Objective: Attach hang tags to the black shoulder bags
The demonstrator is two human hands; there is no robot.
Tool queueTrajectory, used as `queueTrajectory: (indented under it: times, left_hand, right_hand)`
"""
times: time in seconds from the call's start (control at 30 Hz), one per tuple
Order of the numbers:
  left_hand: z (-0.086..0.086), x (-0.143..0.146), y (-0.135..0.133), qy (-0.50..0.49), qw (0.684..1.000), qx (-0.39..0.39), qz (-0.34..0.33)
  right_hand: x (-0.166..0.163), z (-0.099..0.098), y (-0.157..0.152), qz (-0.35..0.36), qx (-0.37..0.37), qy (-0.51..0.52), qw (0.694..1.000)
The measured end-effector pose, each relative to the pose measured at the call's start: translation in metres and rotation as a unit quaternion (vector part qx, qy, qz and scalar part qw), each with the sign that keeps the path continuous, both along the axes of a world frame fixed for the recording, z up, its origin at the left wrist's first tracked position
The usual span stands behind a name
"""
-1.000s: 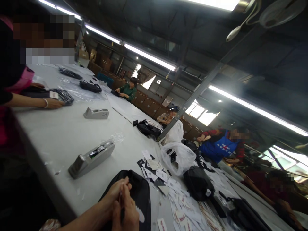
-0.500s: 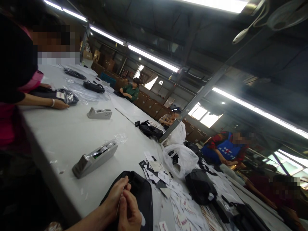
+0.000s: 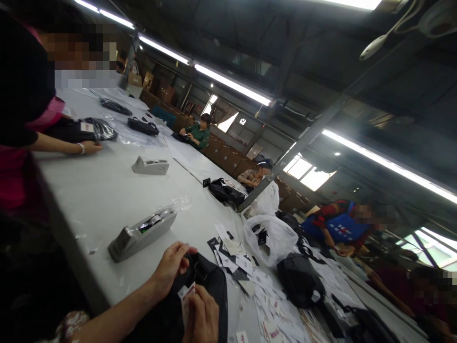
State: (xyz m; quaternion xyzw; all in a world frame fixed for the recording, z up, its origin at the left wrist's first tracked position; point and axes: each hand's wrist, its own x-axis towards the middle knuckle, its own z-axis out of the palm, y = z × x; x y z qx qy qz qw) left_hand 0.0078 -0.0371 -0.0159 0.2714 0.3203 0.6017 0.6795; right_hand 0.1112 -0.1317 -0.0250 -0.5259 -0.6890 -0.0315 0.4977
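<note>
Landmark: the near tape dispenser [image 3: 143, 233]. We record: one far tape dispenser [image 3: 145, 166], beyond the landmark, bearing a dark mark we read as K. One held tag [image 3: 185, 307], in the fingers [image 3: 207, 299] of the right hand [image 3: 203, 317], nearer us and right of the landmark; red lettering, unreadable. Loose tags [image 3: 272, 332], right of it; red print, unreadable. One label [image 3: 87, 127], beyond and left of it; red print, too small. One blue apron [image 3: 323, 232], far right of it; white characters, blurred. One wall clock [image 3: 243, 121], well beyond it; numerals too small.
</note>
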Motion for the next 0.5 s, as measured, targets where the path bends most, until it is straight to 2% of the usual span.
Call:
queueTrajectory:
  times: [0.13,0.3,0.4,0.5]
  left_hand:
    - [0.013,0.005,0.006,0.016,0.996,0.026,-0.085]
    - [0.008,0.010,0.006,0.017,0.991,0.023,-0.128]
    - [0.001,0.004,0.008,0.028,0.990,0.029,-0.133]
    - [-0.003,-0.003,0.008,0.056,0.986,0.045,-0.150]
  right_hand:
    - [0.003,0.020,0.012,0.057,-0.072,0.134,0.987]
    - [0.008,0.030,0.028,0.106,-0.169,0.306,0.931]
    - [0.016,0.026,0.032,0.108,-0.215,0.273,0.932]
    - [0.019,0.022,0.032,0.089,-0.205,0.119,0.968]
